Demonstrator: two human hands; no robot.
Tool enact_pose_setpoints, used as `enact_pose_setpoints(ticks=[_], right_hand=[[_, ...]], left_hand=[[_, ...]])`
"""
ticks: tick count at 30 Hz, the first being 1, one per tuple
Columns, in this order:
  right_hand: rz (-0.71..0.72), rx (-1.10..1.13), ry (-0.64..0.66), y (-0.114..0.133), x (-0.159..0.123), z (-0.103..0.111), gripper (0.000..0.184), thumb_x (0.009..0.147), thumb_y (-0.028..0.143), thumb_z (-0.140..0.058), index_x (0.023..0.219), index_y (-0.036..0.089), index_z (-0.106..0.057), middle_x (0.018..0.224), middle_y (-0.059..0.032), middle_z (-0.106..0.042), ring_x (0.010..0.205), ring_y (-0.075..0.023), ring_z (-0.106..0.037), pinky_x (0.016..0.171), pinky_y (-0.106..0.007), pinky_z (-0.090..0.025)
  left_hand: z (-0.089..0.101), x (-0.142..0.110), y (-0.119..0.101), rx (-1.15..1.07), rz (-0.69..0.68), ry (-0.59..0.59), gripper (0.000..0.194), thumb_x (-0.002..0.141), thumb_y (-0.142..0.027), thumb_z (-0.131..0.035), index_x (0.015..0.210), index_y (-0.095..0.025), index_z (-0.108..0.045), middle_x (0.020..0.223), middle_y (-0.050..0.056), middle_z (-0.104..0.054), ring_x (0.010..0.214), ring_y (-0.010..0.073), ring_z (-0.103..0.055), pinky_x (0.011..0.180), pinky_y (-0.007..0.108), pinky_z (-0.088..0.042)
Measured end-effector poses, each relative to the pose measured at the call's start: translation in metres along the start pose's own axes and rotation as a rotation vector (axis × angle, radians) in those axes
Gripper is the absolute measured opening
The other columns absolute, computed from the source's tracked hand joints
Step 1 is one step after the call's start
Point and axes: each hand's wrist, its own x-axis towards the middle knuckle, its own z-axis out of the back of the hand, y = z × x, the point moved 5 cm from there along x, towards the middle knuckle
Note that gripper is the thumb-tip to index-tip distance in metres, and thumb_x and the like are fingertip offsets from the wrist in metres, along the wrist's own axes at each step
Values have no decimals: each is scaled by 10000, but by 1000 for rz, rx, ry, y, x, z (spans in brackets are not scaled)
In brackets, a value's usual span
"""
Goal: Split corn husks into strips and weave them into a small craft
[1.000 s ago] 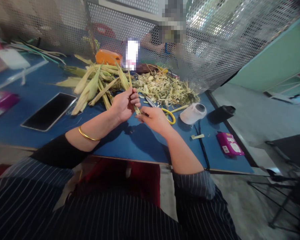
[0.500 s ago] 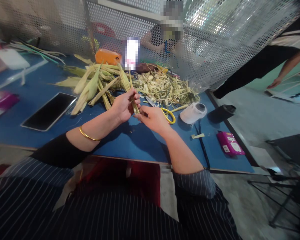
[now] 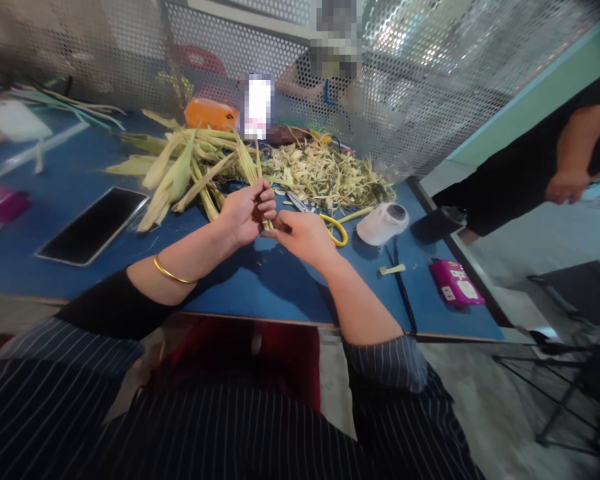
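Note:
My left hand is closed around a small bundle of corn husk strips, whose upper ends point away from me. Beside it, my right hand pinches at the bundle's lower end with thumb and fingers. What exactly lies between those right fingertips is partly hidden. Scissors with yellow handles lie just beyond my right hand. A heap of long pale-green corn husks spreads behind my left hand, and a pile of shredded husk bits lies behind the scissors.
A white thread spool, a black cylinder and a purple packet stand on the right of the blue table. Left lies a phone. An orange pack sits near the perforated metal screen. Another person's hand hangs at right.
Both my hands stay together at the bundle's lower end, with only slight finger movement. The view shifts a little, and the person at right has moved closer into view.

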Motion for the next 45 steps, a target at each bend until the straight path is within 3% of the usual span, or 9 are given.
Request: enact_pose_setpoints(ticks=[5, 8, 11, 17, 25, 29, 39, 42, 45], right_hand=[[-26, 210, 39, -6, 0, 4, 289, 743, 459, -703, 739, 185, -612, 668, 11, -616, 605, -115, -505, 589, -247, -334], [-173, 537, -114, -20, 3, 15, 284, 776, 455, -660, 869, 188, -633, 627, 29, -582, 554, -107, -513, 566, -247, -382], [-311, 843, -270, -32, 4, 20, 329, 758, 465, -667, 920, 181, -639, 574, 59, -508, 453, -66, -415, 475, -226, -335], [-392, 1174, -99, -32, 5, 0, 382, 610, 424, -796, 841, 165, -635, 480, 104, -386, 390, -23, -219, 378, -215, -158], [-375, 1240, -166, -35, 6, 2, 419, 690, 446, -743, 558, 187, -442, 466, 79, -385, 380, -23, -299, 355, -201, -182], [-424, 1200, -329, -40, 5, 13, 361, 679, 444, -743, 615, 186, -498, 504, 75, -423, 393, -29, -325, 367, -204, -240], [-474, 1148, -526, -65, 2, 26, 190, 744, 342, -675, 775, 194, -560, 595, 58, -544, 486, -59, -521, 441, -194, -403], [-495, 1137, -539, -63, 1, 26, 196, 734, 325, -692, 806, 190, -570, 613, 51, -588, 502, -63, -569, 445, -183, -421], [-472, 1071, -523, -57, 2, 25, 206, 734, 334, -702, 813, 191, -575, 619, 46, -601, 505, -69, -591, 456, -185, -428]], left_hand=[[-1, 0, -3, 234, -86, 9, 243, 942, -196, -441, 704, -158, -472, 497, -82, -275, 337, 27, -220, 327, 153, -142], [-2, -4, -2, 411, -122, 19, 233, 919, -213, -497, 693, -156, -490, 494, -82, -285, 331, 15, -205, 336, 141, -120], [-6, -8, 7, 602, -103, 48, 225, 902, -238, -528, 692, -157, -507, 495, -74, -306, 338, 18, -219, 340, 136, -122], [-5, -6, 25, 851, -134, 102, 247, 848, -128, -520, 602, -141, -511, 507, -43, -337, 414, 43, -280, 390, 147, -194], [-9, -7, 15, 1037, -235, 192, 298, 875, -207, -455, 626, -154, -609, 559, -9, -422, 502, 92, -336, 460, 197, -252], [-12, -8, 4, 1157, -401, 190, 320, 885, -250, -521, 605, -155, -644, 553, 2, -480, 545, 107, -400, 528, 206, -292], [-17, -5, -21, 1510, -535, 222, 275, 851, -174, -536, 594, -171, -634, 532, -7, -517, 535, 118, -426, 541, 219, -258], [-17, -6, -34, 1604, -538, 214, 264, 836, -171, -559, 584, -176, -633, 509, -12, -510, 505, 112, -405, 522, 216, -248], [-14, -7, -44, 1583, -406, 204, 248, 807, -146, -592, 567, -173, -647, 474, -14, -498, 455, 98, -388, 480, 206, -237]])
